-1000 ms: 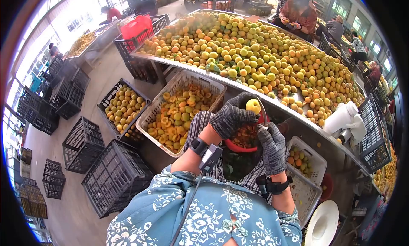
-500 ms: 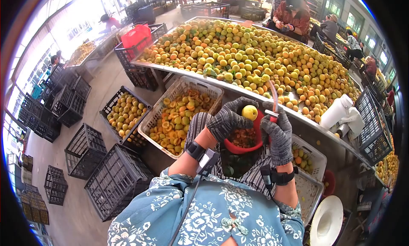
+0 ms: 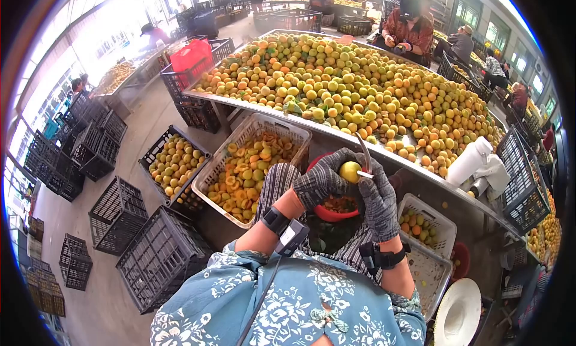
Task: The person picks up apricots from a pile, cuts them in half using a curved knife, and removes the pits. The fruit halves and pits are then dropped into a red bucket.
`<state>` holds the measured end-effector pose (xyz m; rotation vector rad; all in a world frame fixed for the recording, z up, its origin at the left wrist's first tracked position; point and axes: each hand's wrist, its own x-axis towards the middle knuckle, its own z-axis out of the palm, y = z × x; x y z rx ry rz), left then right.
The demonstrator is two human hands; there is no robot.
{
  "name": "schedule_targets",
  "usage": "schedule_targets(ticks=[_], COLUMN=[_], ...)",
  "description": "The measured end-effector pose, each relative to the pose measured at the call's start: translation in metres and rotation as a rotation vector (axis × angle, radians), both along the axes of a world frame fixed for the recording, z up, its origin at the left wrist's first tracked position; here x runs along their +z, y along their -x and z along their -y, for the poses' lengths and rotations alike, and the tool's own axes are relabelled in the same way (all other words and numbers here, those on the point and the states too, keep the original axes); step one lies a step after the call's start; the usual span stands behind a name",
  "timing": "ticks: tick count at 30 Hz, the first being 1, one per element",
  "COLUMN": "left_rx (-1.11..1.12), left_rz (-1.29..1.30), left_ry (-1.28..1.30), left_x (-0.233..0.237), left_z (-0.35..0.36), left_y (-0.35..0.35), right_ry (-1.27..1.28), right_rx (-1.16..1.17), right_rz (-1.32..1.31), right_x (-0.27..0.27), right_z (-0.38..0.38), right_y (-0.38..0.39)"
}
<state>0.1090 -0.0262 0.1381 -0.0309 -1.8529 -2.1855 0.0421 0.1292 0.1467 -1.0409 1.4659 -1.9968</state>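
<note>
A round yellow-green apricot [image 3: 350, 171] and a thin grey-bladed knife [image 3: 363, 154] over a red plastic bowl [image 3: 333, 216].
The apricot sat whole above the bowl's far rim, with the blade upright against it.

We wear a teal blouse printed with white flowers [image 3: 300, 304], and its sleeves end short of the wrists. Our left hand [image 3: 324, 179] and right hand [image 3: 379, 197] are both covered by dark grey speckled knit gloves. A black strap [image 3: 277, 220] rings our left wrist and carries a small grey-and-black box [image 3: 292, 237]. From the box a thin dark cable [image 3: 264, 298] runs over the blouse. Our right wrist has a black band [image 3: 393, 261] with a small black unit [image 3: 369, 263]. Black-and-white striped cloth [image 3: 281, 177] covers our lap.
</note>
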Motion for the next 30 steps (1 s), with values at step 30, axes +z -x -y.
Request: schedule_targets(ticks=[30], left_rx=[0.373], left_rz=[0.140], left_ry=[0.611], left_x=[-0.037], left_z=[-0.036], left_y=[0.027], right_ry=[0.042], right_rx=[-0.021], right_rz=[0.419], right_x=[-0.037], right_z=[-0.002], right_y=[0.006])
